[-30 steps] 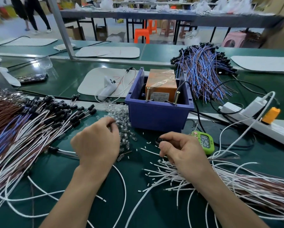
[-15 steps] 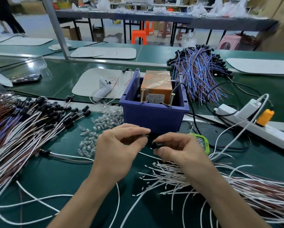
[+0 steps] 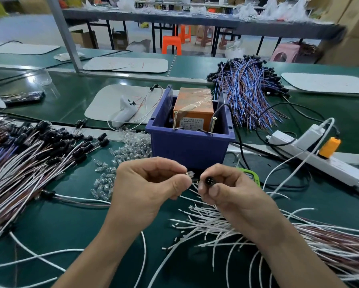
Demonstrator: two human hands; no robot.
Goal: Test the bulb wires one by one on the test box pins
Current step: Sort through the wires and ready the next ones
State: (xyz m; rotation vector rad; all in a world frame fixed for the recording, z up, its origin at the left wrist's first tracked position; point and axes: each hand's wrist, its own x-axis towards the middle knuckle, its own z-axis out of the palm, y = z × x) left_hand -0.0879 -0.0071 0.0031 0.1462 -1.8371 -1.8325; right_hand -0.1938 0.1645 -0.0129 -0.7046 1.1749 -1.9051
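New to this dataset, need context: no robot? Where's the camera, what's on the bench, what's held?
No robot: a person works bare-handed. The one picture comes from a camera worn on their head, looking down at the bench. The left hand pinches a small clear bulb; the right hand grips a black socket, its open end toward the camera, close to the bulb but not joined. Behind them a blue bin holds the orange test box, with two upright screws at its front, likely the test pins. On the green table lie loose bulbs, socketed wires at the left and white wires at the right.
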